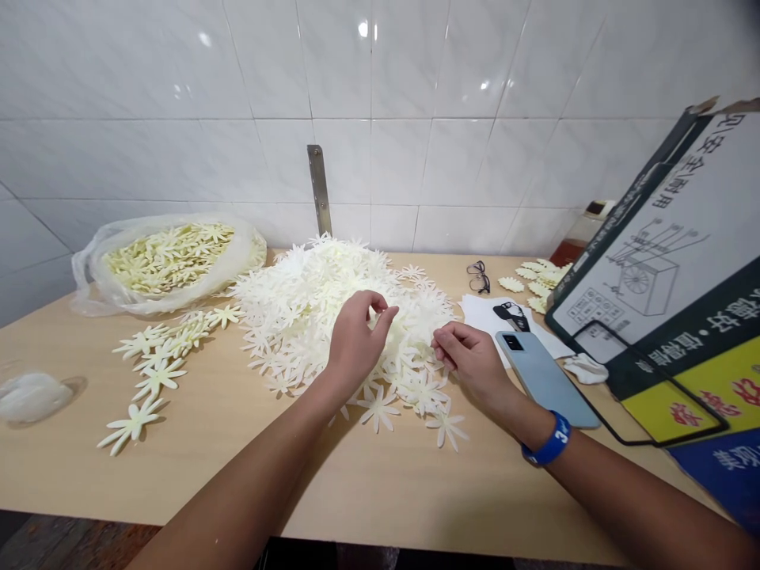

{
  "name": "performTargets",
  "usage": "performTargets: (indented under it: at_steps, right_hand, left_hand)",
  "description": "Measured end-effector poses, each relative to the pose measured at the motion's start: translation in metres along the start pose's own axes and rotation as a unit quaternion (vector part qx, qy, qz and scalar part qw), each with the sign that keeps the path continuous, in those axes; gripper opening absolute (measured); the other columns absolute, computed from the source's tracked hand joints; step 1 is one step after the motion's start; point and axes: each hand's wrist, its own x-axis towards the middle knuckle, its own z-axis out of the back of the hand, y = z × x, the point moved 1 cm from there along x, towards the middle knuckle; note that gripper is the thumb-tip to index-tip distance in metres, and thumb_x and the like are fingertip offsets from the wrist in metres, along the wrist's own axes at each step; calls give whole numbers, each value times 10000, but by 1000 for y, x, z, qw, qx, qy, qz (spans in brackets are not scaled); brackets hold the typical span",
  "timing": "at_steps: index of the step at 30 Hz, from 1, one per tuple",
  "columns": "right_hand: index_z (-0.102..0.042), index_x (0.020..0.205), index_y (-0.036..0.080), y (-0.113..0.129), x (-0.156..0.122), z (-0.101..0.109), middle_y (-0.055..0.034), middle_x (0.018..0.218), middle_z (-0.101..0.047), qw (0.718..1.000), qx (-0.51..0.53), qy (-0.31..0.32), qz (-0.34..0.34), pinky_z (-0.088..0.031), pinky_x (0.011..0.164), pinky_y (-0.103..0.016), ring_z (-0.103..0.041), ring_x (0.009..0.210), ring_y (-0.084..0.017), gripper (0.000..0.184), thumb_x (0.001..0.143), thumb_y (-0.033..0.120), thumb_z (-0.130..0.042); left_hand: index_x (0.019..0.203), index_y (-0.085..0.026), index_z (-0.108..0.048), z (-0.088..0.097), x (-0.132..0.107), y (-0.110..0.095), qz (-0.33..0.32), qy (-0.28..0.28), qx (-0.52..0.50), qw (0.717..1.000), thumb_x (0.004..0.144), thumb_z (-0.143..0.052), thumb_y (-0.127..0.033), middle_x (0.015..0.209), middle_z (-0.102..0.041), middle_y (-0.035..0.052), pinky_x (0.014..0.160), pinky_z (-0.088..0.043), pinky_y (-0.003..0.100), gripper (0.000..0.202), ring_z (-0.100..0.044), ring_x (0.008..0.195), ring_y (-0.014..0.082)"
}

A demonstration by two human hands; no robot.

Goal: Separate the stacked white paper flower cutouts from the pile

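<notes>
A large heap of white, many-petalled flower cutouts [309, 293] spreads over the middle of the table. My left hand [361, 332] is over its front part, thumb and forefinger bent toward each other in a loose pinch. Whatever lies between those fingertips is too small to make out. At the heap's right edge, my right hand [475, 364] has its thumb pressed to its curled fingers, and I cannot see what they hold. A blue wristband [549, 439] circles my right wrist. Loose flower cutouts [446, 425] lie in front of the hands.
Left, a clear plastic bag [89, 277] holds yellowish flowers; a row of pale flowers [159, 376] and a crumpled clear bag [32, 397] lie nearer. Right are glasses [478, 277], a light-blue phone [549, 380], white paper [478, 313] and a large printed box [647, 269]. Behind stands a tiled wall.
</notes>
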Motion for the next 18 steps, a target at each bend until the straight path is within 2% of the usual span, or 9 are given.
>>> performTargets:
  at_steps: [2, 5, 7, 9, 13, 15, 18]
  right_hand:
    - [-595, 685, 180, 1, -1, 0, 12, 622, -538, 999, -41, 8, 36, -332, 515, -252, -433, 540, -109, 329, 919, 411, -575]
    - [-580, 690, 182, 3, -3, 0, 11, 637, -524, 988, -110, 20, 102, -348, 572, -259, -459, 600, -122, 324, 954, 361, -521]
    - [-554, 683, 183, 4, -5, -1, 16, 632, -505, 981, -145, 20, 131, -344, 584, -261, -456, 609, -124, 325, 964, 337, -501]
    - [-531, 674, 185, 6, -6, -2, 22, 618, -482, 974, -169, 22, 148, -333, 578, -261, -439, 595, -122, 324, 965, 325, -498]
    - [-536, 706, 187, 9, -8, -4, 16, 634, -500, 963, -201, 21, 177, -341, 586, -261, -450, 601, -128, 300, 969, 317, -476]
    - [-545, 722, 187, 10, -7, -3, 6, 652, -524, 961, -210, 12, 177, -354, 600, -262, -468, 621, -136, 297, 972, 324, -461]
    - [-522, 661, 186, 9, -3, 4, 12, 605, -493, 962, -235, -21, 135, -337, 569, -262, -438, 592, -136, 357, 954, 386, -483]
  left_hand:
    - [913, -197, -625, -2, -3, -4, -33, 68, -48, 996, 930, -488, -365, 957, -668, 39, 809, -438, 295, 218, -587, 921, 172]
    - [952, -209, -655, -8, -8, -10, -73, 147, -97, 982, 878, -589, -355, 1003, -689, 34, 855, -442, 290, 176, -603, 970, 175]
    - [827, -196, -648, -11, -11, -11, -68, 153, -98, 981, 858, -616, -327, 853, -682, 13, 793, -444, 276, 139, -605, 845, 155]
    - [715, -185, -601, -13, -12, -12, -39, 149, -101, 983, 884, -574, -329, 721, -636, -7, 709, -432, 260, 223, -574, 722, 131]
    - [671, -186, -564, -11, -11, -14, 30, 149, -67, 986, 864, -579, -447, 625, -575, -28, 597, -393, 253, 326, -515, 610, 120]
    - [693, -194, -587, -8, -8, -18, 44, 159, -37, 986, 863, -568, -477, 646, -603, -21, 587, -397, 258, 331, -537, 624, 132]
    - [896, -227, -654, 2, -5, -27, 29, 149, -2, 988, 882, -547, -427, 924, -701, 11, 689, -460, 278, 227, -623, 841, 173]
